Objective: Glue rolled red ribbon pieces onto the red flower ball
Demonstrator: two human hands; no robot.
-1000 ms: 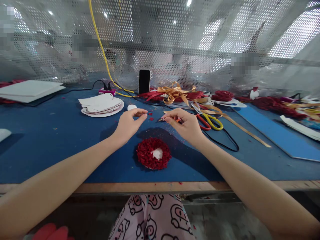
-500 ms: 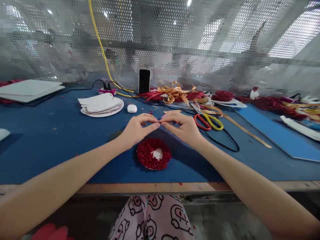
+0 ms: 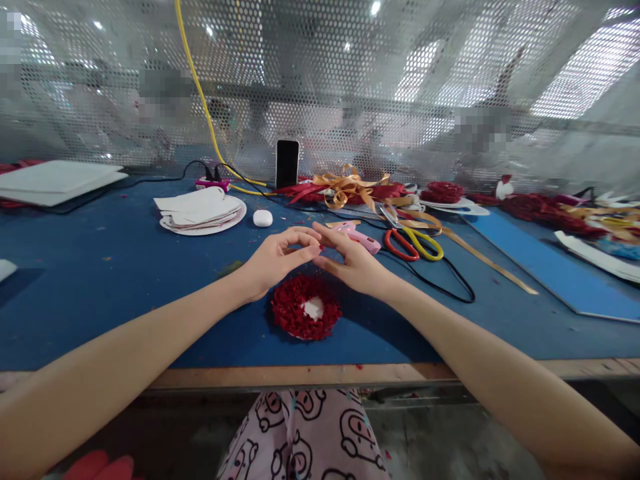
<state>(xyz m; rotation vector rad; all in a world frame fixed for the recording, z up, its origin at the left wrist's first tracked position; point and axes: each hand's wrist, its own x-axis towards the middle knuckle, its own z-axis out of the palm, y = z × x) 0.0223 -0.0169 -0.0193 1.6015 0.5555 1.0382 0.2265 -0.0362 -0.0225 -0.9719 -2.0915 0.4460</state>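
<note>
My left hand (image 3: 277, 261) is closed in a pinch above the table, with a small dark red scrap (image 3: 321, 247) showing at its fingertips. Close beside it is my right hand (image 3: 355, 267), its fingers stretched out and the thumb apart from them, around the same scrap. Just below both hands lies a round piece covered in ruffled dark red ribbon (image 3: 290, 310), with a white centre (image 3: 314, 308) left bare. Behind my right hand rests a pink glue gun (image 3: 363, 239), partly hidden by the fingers.
Scissors (image 3: 417, 243) with red and yellow handles lie to the right, near a black cord (image 3: 463, 297) and gold ribbon (image 3: 350, 187). White paper cutouts (image 3: 200, 210) and a white case (image 3: 263, 218) are at the left. A phone (image 3: 287, 164) stands against the mesh.
My right fingers have spread and shifted from a pinch against the left fingertips. The pink glue gun now shows more behind my right hand. The red ribbon round stays in place.
</note>
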